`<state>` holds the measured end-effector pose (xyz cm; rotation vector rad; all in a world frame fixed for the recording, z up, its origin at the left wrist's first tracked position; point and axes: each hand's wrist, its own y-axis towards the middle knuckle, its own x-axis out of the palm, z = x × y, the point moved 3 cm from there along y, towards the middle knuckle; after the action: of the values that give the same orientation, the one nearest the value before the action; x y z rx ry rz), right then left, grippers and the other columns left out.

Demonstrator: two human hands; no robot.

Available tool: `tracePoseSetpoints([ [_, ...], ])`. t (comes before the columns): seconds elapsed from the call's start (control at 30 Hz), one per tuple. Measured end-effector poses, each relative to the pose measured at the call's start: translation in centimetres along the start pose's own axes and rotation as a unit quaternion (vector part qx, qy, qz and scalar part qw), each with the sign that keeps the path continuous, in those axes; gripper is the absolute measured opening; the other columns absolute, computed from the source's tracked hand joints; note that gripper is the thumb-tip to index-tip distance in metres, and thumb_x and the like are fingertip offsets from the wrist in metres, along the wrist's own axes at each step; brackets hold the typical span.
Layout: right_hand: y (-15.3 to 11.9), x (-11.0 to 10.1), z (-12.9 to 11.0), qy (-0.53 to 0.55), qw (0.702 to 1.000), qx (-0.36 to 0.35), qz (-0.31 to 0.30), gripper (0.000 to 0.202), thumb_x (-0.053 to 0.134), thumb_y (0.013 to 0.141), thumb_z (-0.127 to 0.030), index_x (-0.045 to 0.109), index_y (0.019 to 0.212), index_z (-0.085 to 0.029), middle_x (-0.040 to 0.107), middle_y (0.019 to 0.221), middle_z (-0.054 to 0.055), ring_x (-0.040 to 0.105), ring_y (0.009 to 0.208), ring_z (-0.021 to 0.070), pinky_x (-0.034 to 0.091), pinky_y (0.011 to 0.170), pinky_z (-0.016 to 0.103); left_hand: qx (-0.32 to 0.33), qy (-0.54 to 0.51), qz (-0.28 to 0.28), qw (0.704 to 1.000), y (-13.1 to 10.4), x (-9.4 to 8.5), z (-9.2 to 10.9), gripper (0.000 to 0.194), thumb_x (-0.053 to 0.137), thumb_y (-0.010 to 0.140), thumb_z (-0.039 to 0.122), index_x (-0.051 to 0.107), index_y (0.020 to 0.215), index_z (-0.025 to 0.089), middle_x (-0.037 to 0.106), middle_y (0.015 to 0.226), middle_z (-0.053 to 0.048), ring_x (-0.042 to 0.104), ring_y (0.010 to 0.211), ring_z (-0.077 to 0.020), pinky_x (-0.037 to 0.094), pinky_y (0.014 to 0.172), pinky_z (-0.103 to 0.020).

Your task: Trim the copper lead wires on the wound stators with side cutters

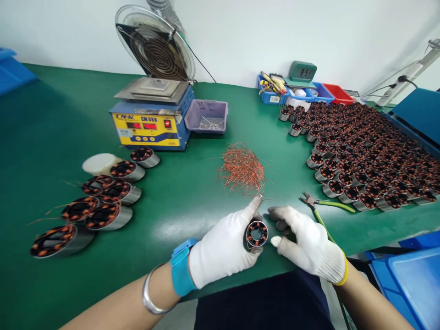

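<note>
My left hand, in a white glove, grips a small motor stator near the table's front edge. The stator's copper windings and round central hole face up at me; its lower part is hidden by the fingers. Just to the right, my gloved right hand is open, thumb and fingers apart and slightly curled, with nothing between them. Beyond the right hand lie green-handled side cutters, jaws apart. A heap of cut copper wire rests past my left fingertips.
Several stators stand at left beside a yellow-and-blue CM558 heating unit and a purple bin. Many more stators fill the right side. Small bins and a clock stand at the back.
</note>
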<state>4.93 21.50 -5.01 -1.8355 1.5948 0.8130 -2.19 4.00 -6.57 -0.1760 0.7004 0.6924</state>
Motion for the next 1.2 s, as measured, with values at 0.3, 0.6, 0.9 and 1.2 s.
tracePoseSetpoints([
  [0.3, 2.0, 0.3, -0.2, -0.087, 0.993, 0.027, -0.073, 0.023, 0.051, 0.091, -0.024, 0.07, 0.103, -0.029, 0.073, 0.098, -0.001, 0.067, 0.092, 0.0202, 0.046, 0.079, 0.03, 0.018, 0.028, -0.014, 0.999, -0.1, -0.1, -0.2, 0.09, 0.054, 0.071, 0.018, 0.012, 0.15, 0.023, 0.07, 0.108, -0.002, 0.069, 0.089, -0.0202, 0.054, 0.079, -0.031],
  [0.6, 0.3, -0.9, 0.0, -0.182, 0.979, -0.02, -0.085, 0.022, 0.048, 0.093, -0.029, 0.069, 0.1, -0.025, 0.07, 0.088, 0.002, 0.065, 0.08, 0.021, 0.044, 0.071, 0.031, 0.03, 0.038, -0.05, 0.998, -0.1, -0.7, -0.1, 0.088, 0.052, 0.073, 0.015, 0.01, 0.15, 0.024, 0.068, 0.112, -0.004, 0.068, 0.091, -0.0204, 0.055, 0.082, -0.034],
  [0.9, 1.0, 0.6, -0.7, -0.131, 0.989, -0.064, 0.022, 0.029, 0.043, 0.096, -0.031, 0.064, 0.081, -0.017, 0.061, 0.077, 0.006, 0.058, 0.077, 0.0211, 0.046, 0.078, 0.035, 0.021, 0.057, 0.01, 0.998, -0.4, -2.0, 1.3, 0.033, 0.064, 0.075, 0.023, 0.06, 0.107, 0.02, 0.066, 0.099, -0.006, 0.065, 0.088, -0.0206, 0.053, 0.079, -0.035],
  [1.2, -0.4, -1.6, -3.7, -0.229, 0.958, -0.128, 0.119, 0.049, 0.061, 0.082, -0.036, 0.057, 0.122, -0.009, 0.061, 0.12, 0.017, 0.05, 0.115, 0.0361, 0.027, 0.107, 0.062, -0.032, 0.116, -0.041, 0.992, -0.1, -2.4, 1.2, 0.017, 0.07, 0.077, 0.033, 0.064, 0.088, 0.021, 0.064, 0.087, -0.001, 0.063, 0.077, -0.0185, 0.047, 0.068, -0.03],
])
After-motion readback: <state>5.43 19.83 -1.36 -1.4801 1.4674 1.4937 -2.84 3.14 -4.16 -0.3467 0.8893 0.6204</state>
